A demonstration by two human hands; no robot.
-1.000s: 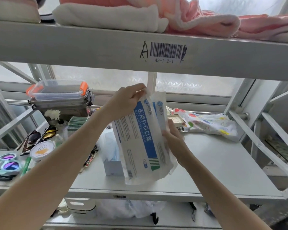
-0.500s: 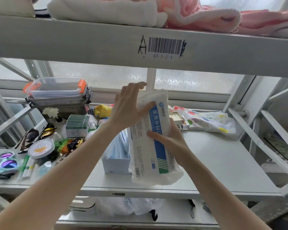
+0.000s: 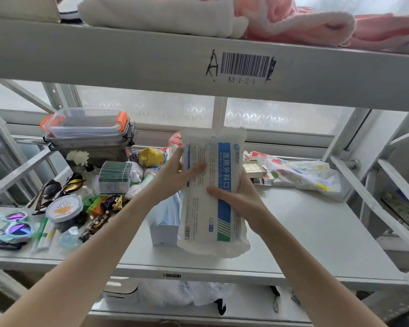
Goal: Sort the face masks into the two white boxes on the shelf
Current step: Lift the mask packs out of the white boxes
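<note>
Hands meet on a white, pillow-shaped plastic pack of surgical masks with a blue printed band (image 3: 213, 192), held upright above the middle of the grey metal shelf (image 3: 316, 232), nearer its front edge than its back. The left hand (image 3: 175, 177) clasps the pack's upper left side, thumb pressed flat across the printed face, while the right hand (image 3: 241, 197) wraps the right side lower down, thumb over the front; both are closed on the pack. Just behind and to the left of it stands a small white open-topped cardboard box (image 3: 163, 233) with pale blue masks (image 3: 167, 212) showing above its rim; a second white box cannot be made out. The pack looks light, soft and puffy, its film probably slick, so it would likely sag or slip if pinched at one corner. Holding it by both long sides, as now, seems the safest way to steer it down towards a box.
</note>
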